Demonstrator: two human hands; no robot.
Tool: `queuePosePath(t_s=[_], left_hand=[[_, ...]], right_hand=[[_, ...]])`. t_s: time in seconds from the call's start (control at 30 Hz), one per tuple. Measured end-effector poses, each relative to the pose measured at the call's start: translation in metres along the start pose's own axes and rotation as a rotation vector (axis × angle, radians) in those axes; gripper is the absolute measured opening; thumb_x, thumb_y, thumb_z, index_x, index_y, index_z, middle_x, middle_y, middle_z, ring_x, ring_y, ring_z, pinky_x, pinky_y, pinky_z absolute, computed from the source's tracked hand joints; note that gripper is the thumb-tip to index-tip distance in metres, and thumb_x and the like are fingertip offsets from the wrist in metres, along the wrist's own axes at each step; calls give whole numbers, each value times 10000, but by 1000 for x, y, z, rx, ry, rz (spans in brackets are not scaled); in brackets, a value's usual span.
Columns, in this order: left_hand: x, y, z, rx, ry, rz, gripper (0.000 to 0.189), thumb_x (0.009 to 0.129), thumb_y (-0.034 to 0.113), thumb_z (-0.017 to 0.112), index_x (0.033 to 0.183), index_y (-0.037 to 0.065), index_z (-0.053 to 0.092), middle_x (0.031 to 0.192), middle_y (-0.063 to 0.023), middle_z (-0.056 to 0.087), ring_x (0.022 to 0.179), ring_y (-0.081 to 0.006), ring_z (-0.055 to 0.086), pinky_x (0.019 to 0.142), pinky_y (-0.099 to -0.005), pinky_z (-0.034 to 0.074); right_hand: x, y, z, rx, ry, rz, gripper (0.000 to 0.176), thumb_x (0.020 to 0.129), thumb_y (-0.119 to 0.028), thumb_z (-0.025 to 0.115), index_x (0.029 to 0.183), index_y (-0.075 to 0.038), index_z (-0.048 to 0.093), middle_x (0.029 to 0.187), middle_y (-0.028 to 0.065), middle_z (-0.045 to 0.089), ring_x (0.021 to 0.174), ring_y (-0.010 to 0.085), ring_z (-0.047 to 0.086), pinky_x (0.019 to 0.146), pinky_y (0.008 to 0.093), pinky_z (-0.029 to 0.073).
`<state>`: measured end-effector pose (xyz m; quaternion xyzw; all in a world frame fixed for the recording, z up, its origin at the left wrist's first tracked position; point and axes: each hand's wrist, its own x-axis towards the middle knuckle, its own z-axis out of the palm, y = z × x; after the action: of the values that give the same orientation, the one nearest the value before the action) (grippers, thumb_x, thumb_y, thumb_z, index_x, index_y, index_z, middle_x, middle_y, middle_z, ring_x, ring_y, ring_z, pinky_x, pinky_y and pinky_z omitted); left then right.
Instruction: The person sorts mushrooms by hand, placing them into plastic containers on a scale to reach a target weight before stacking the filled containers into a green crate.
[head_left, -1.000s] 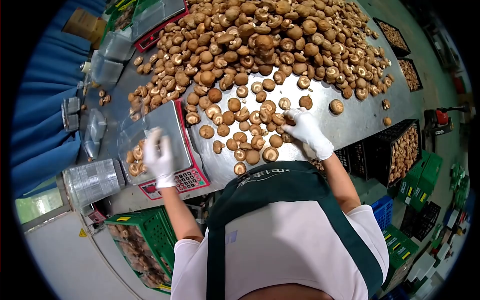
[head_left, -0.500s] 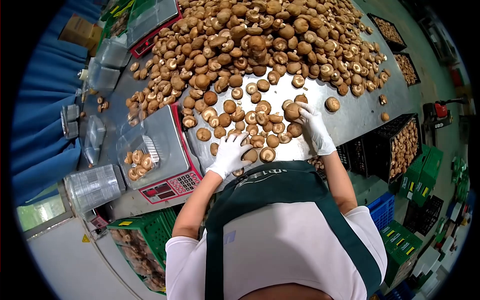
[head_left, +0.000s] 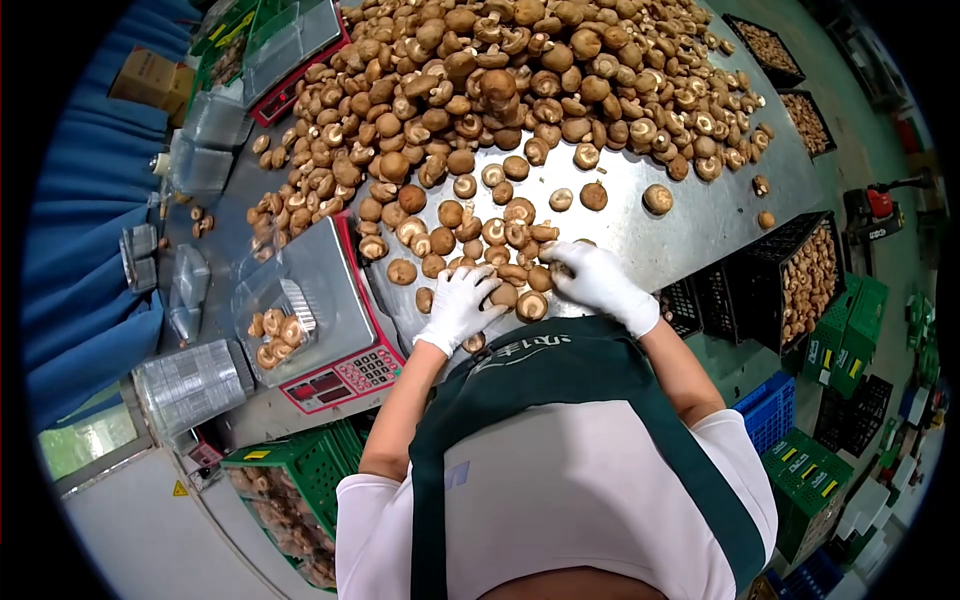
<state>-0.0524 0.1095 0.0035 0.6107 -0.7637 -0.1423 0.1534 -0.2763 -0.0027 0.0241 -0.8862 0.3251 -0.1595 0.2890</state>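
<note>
Both gloved hands are down among the loose mushrooms (head_left: 531, 305) at the bench's (head_left: 705, 240) near edge. Left hand (head_left: 458, 305) rests on them, fingers spread. Right hand (head_left: 600, 283) curls over some alongside; can't tell whether those fingers are clamped.

Mushrooms (head_left: 505, 262): round brown caps, short pale stems. They lie loose in a single layer on the steel worktop (head_left: 700, 235), near its front edge. Most sit cap-up. One inverted mushroom (head_left: 531, 305) shows pale gills, touching a brown-capped neighbour (head_left: 505, 295).
</note>
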Motion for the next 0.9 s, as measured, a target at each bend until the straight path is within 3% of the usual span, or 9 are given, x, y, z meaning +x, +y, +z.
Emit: queuePosePath(t_s=[0.13,0.23,0.3,0.4,0.43,0.63,0.73,0.77,0.9], left_hand=[[14,-3,-12,-83,143,-133,254,740,234,669,951,97,636,957,-48,626,916,-233,544,781,-357,398],[30,-16,-18,-44,294,-147,214,755,180,650,955,103,643,976,-49,628,937,-241,541,799,-362,410],[42,-24,-20,-6,225,-239,311,763,199,634,1065,123,620,1085,-44,602,1032,-250,515,870,-369,399],[61,-33,-12,149,78,-145,421,766,228,628,1171,136,559,1173,-57,569,1161,-276,450,949,-446,353],[67,-34,-6,225,8,-86,474,761,236,639,1213,136,534,1186,-70,563,1199,-289,429,979,-468,333],[98,-41,-4,192,-256,-208,500,756,324,633,1226,183,539,1253,-89,539,1220,-302,417,1032,-532,233],[93,-39,-15,-92,7,-256,388,751,330,624,1092,146,634,1127,-121,610,1159,-302,464,1032,-468,242],[86,-33,-17,-96,108,-321,371,772,261,617,1118,128,619,1092,-125,625,1126,-252,507,993,-399,324],[62,-19,-20,-1400,239,-405,408,805,-7,535,1211,-39,498,1179,-134,567,1028,-196,580,870,-294,485]], right_hand=[[-1,-10,31,-476,-117,-184,293,734,-91,546,1019,-84,614,1112,144,570,789,282,584,566,355,496],[3,-4,36,-406,-112,-137,326,713,-98,576,1036,-98,617,1119,127,568,828,276,594,596,362,504],[4,2,23,-58,-147,13,412,682,-126,624,1094,-116,614,1049,107,613,850,292,623,688,386,514],[9,-5,-11,600,-232,535,438,753,-164,661,1170,-64,574,805,81,658,725,128,619,633,261,499],[7,3,-9,953,-173,653,365,796,-125,608,1137,2,584,894,84,651,779,87,606,693,215,491],[-7,35,-14,1617,111,679,293,852,-145,534,1100,5,582,895,56,614,792,123,591,710,247,495],[-7,32,-20,1653,205,731,274,884,-216,514,1072,-24,565,886,49,601,777,140,590,695,268,504],[-8,31,-20,1715,247,777,278,894,-241,507,1070,-31,557,888,50,600,781,139,591,693,270,506],[-3,35,-4,1846,293,800,305,913,-283,475,1084,-40,545,926,73,611,784,157,598,700,288,511]])
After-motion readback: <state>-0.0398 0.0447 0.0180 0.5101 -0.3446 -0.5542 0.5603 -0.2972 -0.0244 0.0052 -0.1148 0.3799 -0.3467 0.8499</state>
